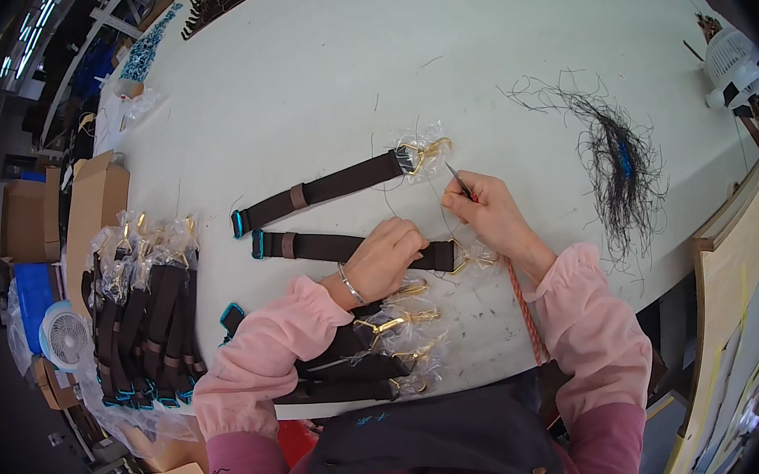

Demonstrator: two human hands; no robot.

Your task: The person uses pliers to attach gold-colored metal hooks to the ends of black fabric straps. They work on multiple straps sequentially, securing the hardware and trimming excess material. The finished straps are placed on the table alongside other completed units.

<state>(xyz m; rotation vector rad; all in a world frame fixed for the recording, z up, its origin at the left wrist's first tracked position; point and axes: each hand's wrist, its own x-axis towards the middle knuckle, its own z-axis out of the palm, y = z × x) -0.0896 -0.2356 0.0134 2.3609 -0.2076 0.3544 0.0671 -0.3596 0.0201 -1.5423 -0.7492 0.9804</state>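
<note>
Dark brown webbing strap (328, 248) lies crosswise under the left hand (382, 260), its blue buckle (257, 244) out to the left of that hand and its gold clasp (461, 261) just to the right. Left forearm comes up from below, sleeve gathered near the wrist, silver bracelet (350, 286) on it. Hand is palm down over the strap, fingers bent and drawn close together; cannot tell whether the fingertips pinch the webbing or only press on it.

Right hand (490, 213) sits above and to the right of the left, wrist bent inward, off the strap. Fingers and thumb closed on a small pointed tool (464, 187) with a red part; tip points up and left. Cannot tell whether it has one blade or two.

Beyond the left hand, a second brown strap (343, 185) slants up, its clasp in clear plastic (424, 153) near the tool's tip. Nearer the body, below the left hand, more straps (350, 353) with gold clasps lie partly under the sleeve. Well right of the right hand, a tangle of dark thread (620, 160) on the white table (302, 92).
</note>
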